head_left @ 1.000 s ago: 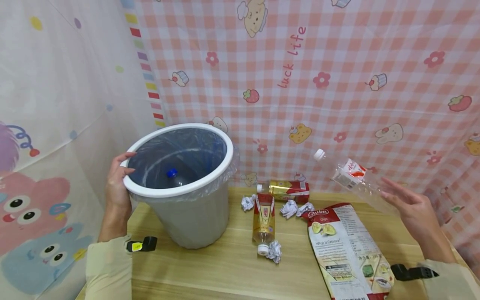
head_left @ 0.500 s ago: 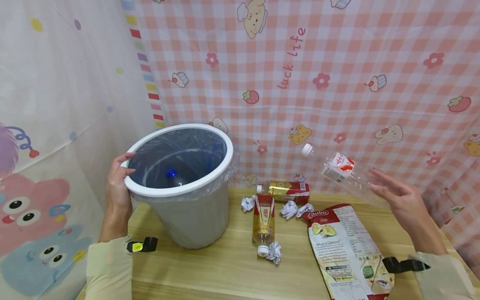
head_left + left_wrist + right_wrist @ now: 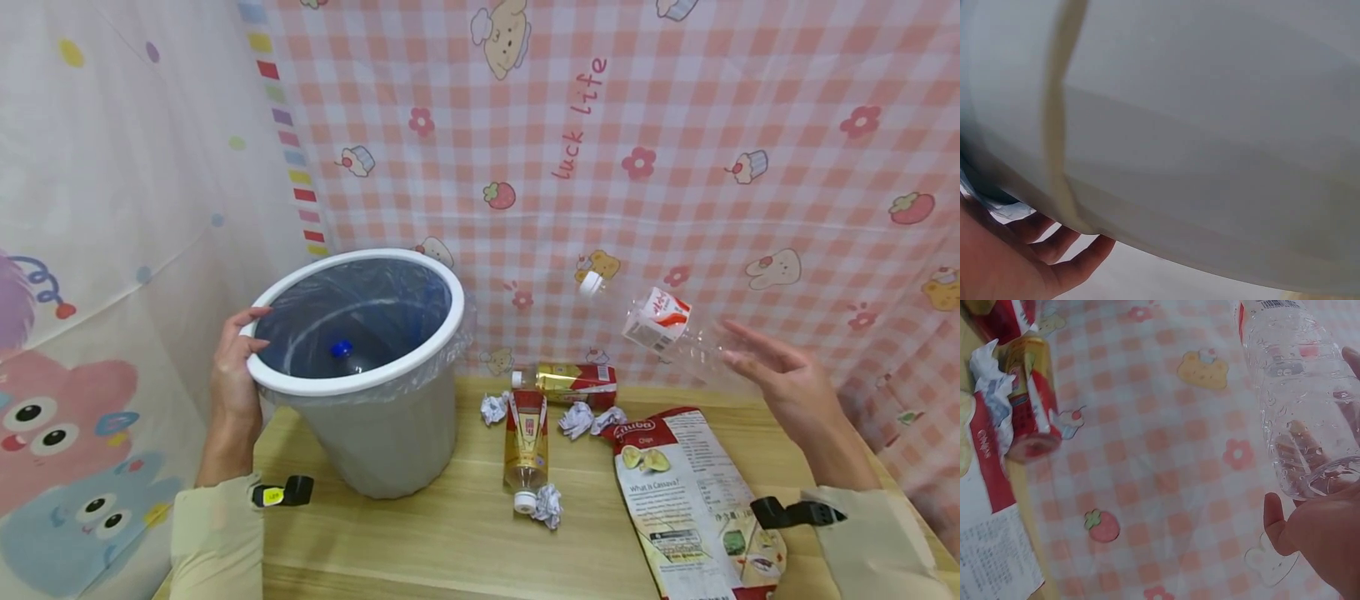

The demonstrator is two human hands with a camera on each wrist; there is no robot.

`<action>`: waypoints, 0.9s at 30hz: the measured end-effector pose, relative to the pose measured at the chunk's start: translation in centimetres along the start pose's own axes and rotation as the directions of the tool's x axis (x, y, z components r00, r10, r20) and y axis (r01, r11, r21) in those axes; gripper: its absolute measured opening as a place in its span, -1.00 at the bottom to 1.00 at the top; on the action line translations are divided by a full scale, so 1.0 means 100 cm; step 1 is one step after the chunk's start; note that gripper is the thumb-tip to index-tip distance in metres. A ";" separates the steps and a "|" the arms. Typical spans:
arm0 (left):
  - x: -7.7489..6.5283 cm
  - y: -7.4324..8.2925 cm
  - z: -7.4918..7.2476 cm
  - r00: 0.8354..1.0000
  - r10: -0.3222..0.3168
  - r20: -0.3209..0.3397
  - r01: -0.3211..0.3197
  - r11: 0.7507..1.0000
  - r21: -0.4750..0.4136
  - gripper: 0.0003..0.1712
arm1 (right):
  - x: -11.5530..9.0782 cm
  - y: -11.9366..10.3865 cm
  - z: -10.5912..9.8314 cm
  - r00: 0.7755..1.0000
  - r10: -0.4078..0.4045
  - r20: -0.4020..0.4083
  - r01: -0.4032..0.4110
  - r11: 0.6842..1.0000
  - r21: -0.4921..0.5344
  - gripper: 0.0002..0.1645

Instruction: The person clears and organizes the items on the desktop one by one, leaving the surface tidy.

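Note:
In the head view a pale grey bin (image 3: pixel 390 454) with a white rim and a clear liner stands at left on the table. My left hand (image 3: pixel 235 379) grips its rim on the left side. The left wrist view has the bin wall (image 3: pixel 1210 137) filling most of it, fingers (image 3: pixel 1085 259) curled at the edge. My right hand (image 3: pixel 787 392) holds a clear plastic bottle (image 3: pixel 658 321) by its base, in the air right of the bin. Its white cap points up and left. Droplets show inside the bottle (image 3: pixel 1297 381) in the right wrist view.
A blue cap (image 3: pixel 342 348) shows inside the bin. Two red-and-gold drink bottles (image 3: pixel 527 442) lie mid-table among several crumpled paper balls (image 3: pixel 548 506). A chips bag (image 3: pixel 697 500) lies at right. A checked pink cloth (image 3: pixel 675 200) hangs behind the table.
My right hand has carried the clear bottle leftward and slightly up, nearer the bin. The left hand keeps its grip on the rim.

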State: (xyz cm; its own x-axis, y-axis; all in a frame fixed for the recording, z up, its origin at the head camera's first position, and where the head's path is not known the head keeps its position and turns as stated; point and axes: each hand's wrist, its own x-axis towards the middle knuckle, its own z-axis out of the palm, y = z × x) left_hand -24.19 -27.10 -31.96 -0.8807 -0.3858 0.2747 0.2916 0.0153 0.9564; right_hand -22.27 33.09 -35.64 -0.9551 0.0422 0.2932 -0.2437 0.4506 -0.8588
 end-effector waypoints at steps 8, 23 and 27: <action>-0.001 0.000 0.002 1.000 0.009 -0.009 -0.010 0.999 -0.031 -0.53 | 0.008 -0.024 0.009 1.000 -0.024 0.007 0.024 0.999 0.031 -0.40; 0.000 0.000 0.003 1.000 -0.017 0.004 0.017 0.998 -0.056 -0.54 | 0.022 -0.062 0.029 0.996 -0.059 0.065 0.052 0.994 0.096 -0.39; -0.001 0.001 0.001 1.000 -0.021 0.009 0.022 0.998 -0.064 -0.55 | 0.027 -0.072 0.036 0.990 -0.123 0.076 0.112 0.985 0.134 -0.41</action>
State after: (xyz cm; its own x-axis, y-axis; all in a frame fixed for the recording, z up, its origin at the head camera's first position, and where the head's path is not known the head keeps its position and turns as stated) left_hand -24.16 -26.95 -31.91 -0.8901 -0.3776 0.2554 0.2957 -0.0517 0.9539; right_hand -23.67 26.70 -30.20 -0.9279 -0.0811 0.3640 -0.3697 0.3286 -0.8691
